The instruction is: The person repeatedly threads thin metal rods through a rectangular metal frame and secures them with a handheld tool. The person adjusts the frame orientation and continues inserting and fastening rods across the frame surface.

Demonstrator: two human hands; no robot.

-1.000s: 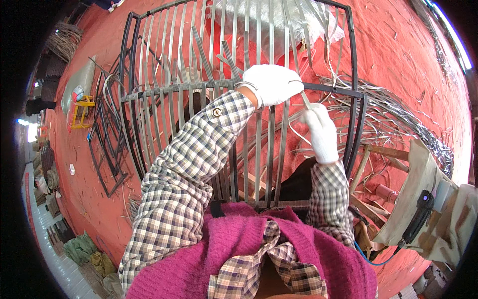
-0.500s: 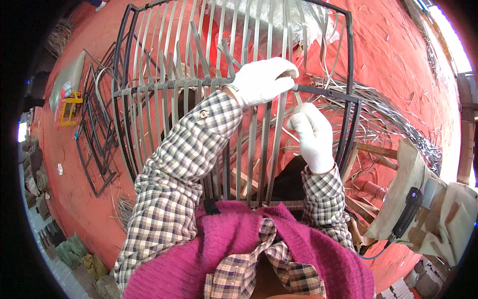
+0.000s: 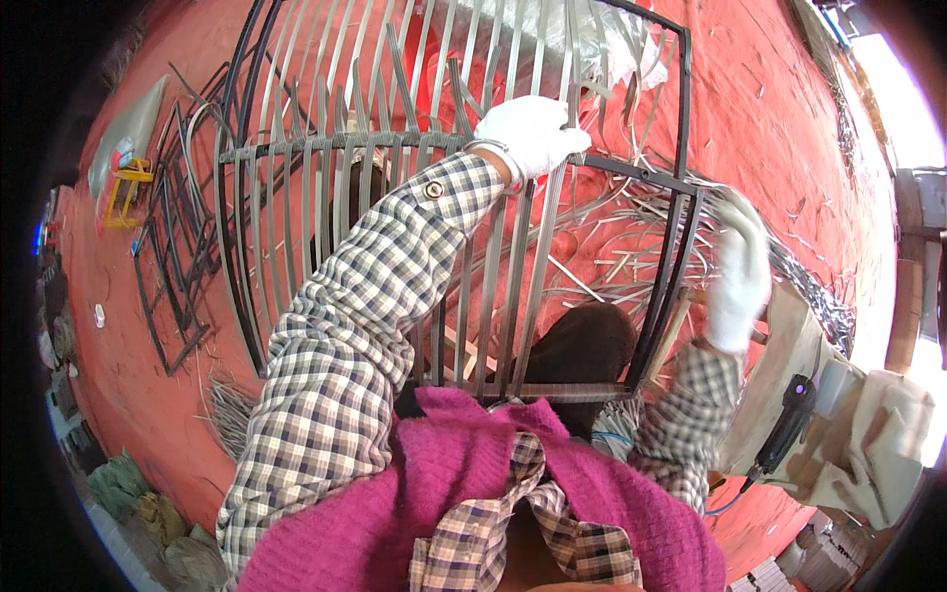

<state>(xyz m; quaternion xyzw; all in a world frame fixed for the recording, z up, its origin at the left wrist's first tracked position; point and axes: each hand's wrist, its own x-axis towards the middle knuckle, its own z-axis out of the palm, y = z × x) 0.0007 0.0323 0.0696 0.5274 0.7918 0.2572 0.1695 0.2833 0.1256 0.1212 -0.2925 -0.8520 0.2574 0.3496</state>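
I see the dark metal frame (image 3: 296, 296) fill the upper centre, slats running top to bottom; left hand (image 3: 529, 135) clenched on its crossbar (image 3: 345, 148); right hand (image 3: 738, 271) grips the frame's right edge, lower.

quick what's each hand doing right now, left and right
Left hand: closed on the crossbar of the metal frame.
Right hand: gloved, at the frame's right edge; whether its grip is closed cannot be told.

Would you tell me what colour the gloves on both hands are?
White, on the left hand and the right hand; the head view shows it.
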